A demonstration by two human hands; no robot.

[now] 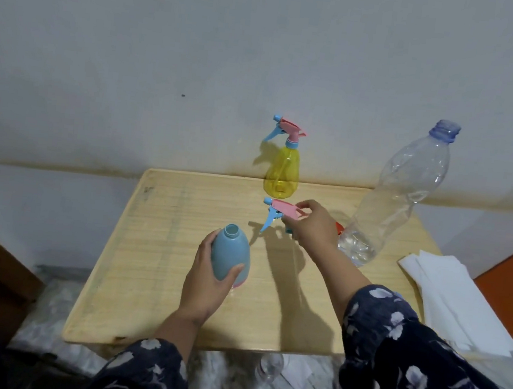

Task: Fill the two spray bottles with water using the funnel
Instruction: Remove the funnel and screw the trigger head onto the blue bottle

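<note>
While the left hand [208, 279] is wrapping its fingers and thumb around the opaque light-blue egg-shaped plastic spray bottle [230, 256], that bottle is standing uncapped near the middle of the pale wooden worktop [161, 247], its round mouth open to the top; the grip there is curled firmly about the bottle's lower body; the right hand [310, 225] is hovering just beyond it, pinching the detached pink-and-blue plastic trigger spray head [278, 211] between thumb and fingertips, the blue nozzle pointing left and the trigger hanging down, clear of the worktop; the translucent yellow plastic spray bottle [282, 173] is standing at the far edge by the grey wall [199, 61], its own pink-and-blue head fitted on; the tall clear plastic water bottle [402, 194], uncapped and holding a little water at the bottom, is standing to the right of the right hand; something small and orange is peeping out between that hand and the clear bottle, too hidden to identify; a stack of white paper sheets [456, 301] is lying at the right edge.
</note>
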